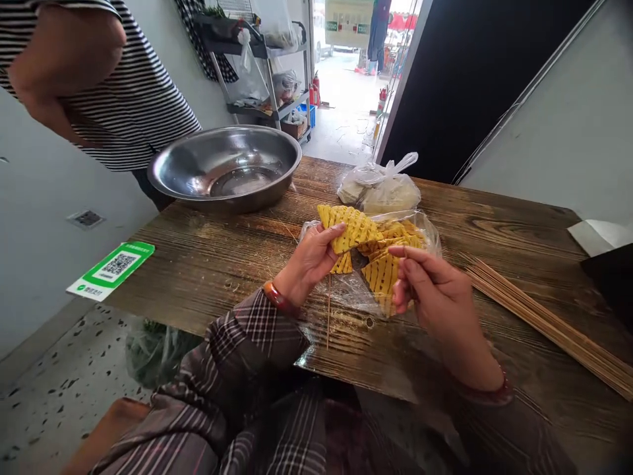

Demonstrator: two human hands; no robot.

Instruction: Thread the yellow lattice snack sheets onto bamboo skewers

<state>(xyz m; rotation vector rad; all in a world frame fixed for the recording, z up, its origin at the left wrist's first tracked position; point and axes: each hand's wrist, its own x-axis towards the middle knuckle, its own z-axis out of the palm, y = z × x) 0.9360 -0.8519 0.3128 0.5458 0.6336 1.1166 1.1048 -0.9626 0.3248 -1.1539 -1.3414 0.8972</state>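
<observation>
We hold a flat, yellow, cross-scored piece (352,227) in the left hand (310,257); its grip is closed on the near left edge, with the thumb laid over the top, and the piece is held up above the counter (198,277). Our right hand (440,284) is just beside it, fingers curled and index finger reaching toward the piece, but we cannot tell whether its grip has anything thin in it. Between and beyond our hands, more yellow pieces (383,274) lie in a heap on an opened clear plastic bag (432,232). A thin stick (328,316) runs toward us from below the held piece; we cannot make out whether its far end touches that piece. To the right of our right hand lies a bundle of thin wooden sticks (548,323), and behind the heap sits a knotted plastic bag (380,188) with pale contents. Farther left we see a wide metal basin (225,165), a green-bordered QR card (116,270) at the counter's left edge, and a person in a striped shirt (133,92) standing beyond the basin.
</observation>
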